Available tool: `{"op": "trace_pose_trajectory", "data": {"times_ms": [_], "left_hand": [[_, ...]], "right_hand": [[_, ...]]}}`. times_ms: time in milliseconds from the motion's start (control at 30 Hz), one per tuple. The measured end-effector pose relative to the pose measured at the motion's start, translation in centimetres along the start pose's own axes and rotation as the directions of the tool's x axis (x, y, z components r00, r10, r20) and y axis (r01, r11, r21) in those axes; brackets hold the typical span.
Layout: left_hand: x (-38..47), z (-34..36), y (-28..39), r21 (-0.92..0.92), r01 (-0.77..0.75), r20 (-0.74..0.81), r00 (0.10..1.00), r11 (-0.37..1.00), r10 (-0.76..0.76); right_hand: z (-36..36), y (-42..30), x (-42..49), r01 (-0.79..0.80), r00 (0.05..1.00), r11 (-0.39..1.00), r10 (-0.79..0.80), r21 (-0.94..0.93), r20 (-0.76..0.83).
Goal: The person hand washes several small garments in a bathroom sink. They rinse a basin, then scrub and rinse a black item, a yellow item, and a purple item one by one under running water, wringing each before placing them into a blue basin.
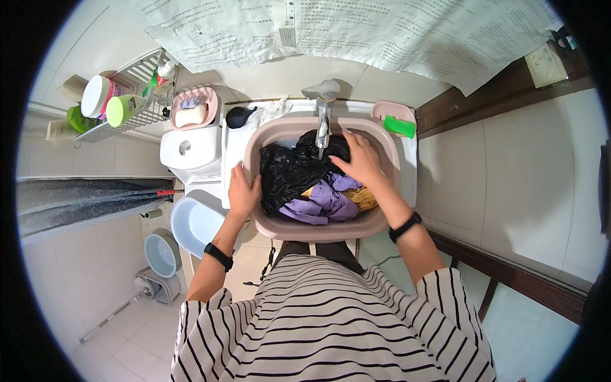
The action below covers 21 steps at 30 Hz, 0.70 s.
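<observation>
A beige-pink plastic basin (322, 232) sits over the white sink, under a chrome tap (324, 119). Wet black clothing (291, 174) fills its left and back. At the front lie a purple garment (329, 203) and some mustard-yellow cloth (363, 198), partly beneath the purple one. My left hand (243, 191) grips the basin's left rim, thumb on the inside. On the other side, my right hand (360, 157) reaches in just right of the tap, fingers spread at the black clothing; whether the fingertips press on it is hard to see. What comes from the spout looks like a short stream of water.
Left of the sink are a toilet tank (191, 148), a pink soap dish (195, 106) and a wire rack (143, 90) of bottles. A light-blue tub (195, 224) stands lower left. A green sponge (400, 126) rests on a pink dish at back right. Printed sheeting (353, 33) hangs behind.
</observation>
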<state>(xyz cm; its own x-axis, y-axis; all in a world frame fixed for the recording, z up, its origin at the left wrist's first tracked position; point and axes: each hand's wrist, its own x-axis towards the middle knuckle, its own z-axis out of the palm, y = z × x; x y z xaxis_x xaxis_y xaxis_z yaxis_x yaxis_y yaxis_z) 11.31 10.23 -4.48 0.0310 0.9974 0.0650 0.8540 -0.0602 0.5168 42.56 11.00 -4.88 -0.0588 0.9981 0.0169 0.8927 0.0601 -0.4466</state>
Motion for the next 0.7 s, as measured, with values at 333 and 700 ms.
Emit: {"op": "trace_pose_trajectory", "data": {"times_ms": [333, 700], "left_hand": [[3.2, 4.6, 7.6, -0.051, -0.488, 0.61, 0.676, 0.871, 0.414], [5.2, 3.4, 4.4, -0.432, -0.006, 0.138, 0.988, 0.902, 0.073]], "right_hand": [[0.6, -1.7, -4.6, -0.539, 0.726, 0.047, 0.531, 0.841, 0.436], [-4.6, 3.0, -4.9, -0.774, 0.593, 0.27, 0.629, 0.573, 0.503]]}}
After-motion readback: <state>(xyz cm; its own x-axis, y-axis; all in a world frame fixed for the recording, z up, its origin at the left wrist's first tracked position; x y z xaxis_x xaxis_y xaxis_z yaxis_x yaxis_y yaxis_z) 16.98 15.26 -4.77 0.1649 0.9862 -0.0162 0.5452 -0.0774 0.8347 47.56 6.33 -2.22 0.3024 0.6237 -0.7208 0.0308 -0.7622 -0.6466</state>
